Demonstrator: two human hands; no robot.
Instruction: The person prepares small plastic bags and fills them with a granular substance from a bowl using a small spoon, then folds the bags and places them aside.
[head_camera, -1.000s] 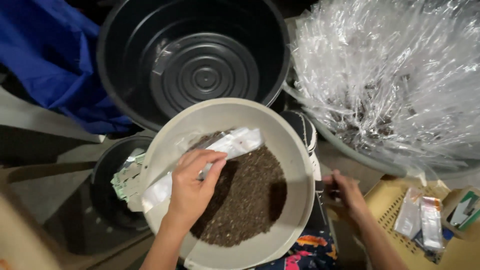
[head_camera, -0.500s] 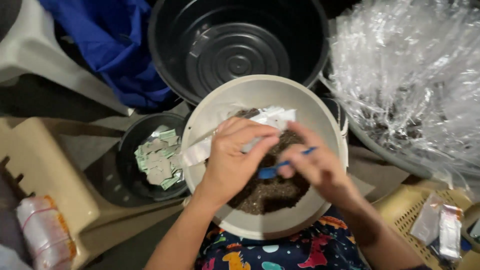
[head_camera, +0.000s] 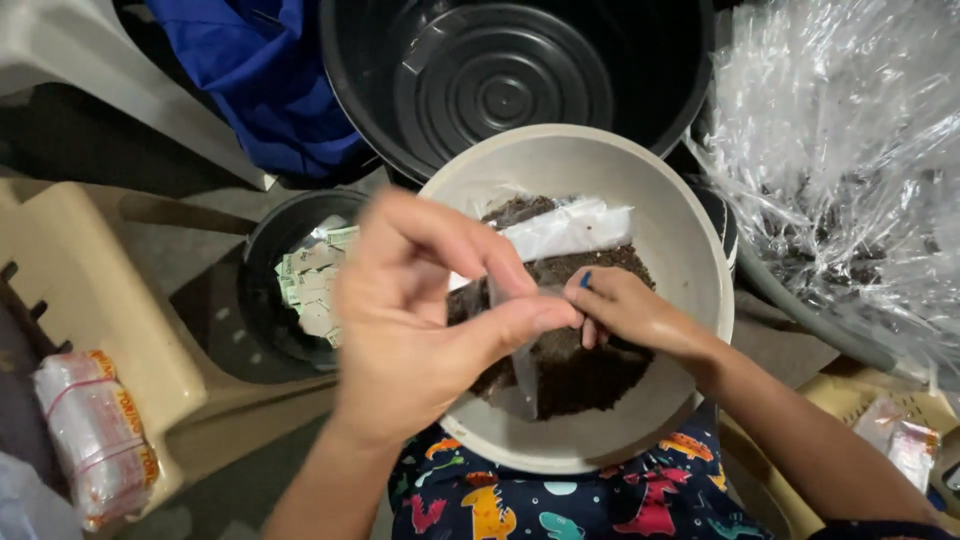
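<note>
Clear little bag (head_camera: 520, 345), thin and see-through, hangs over the dark soil (head_camera: 580, 370) in your pale bowl (head_camera: 680, 230). Your left hand (head_camera: 420, 320) pinches its top; your right hand (head_camera: 625, 310) is clenched beside it, seemingly around something blue (head_camera: 585, 281).

Bare forearms, no sleeves; dark navy garment (head_camera: 560, 500) printed with colourful cartoon dinosaurs.

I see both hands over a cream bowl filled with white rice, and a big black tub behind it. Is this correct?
Not quite. The head view shows the cream bowl holds dark brown granular material, not white rice. Both hands, left and right, are over it, and the black tub is behind.
</note>
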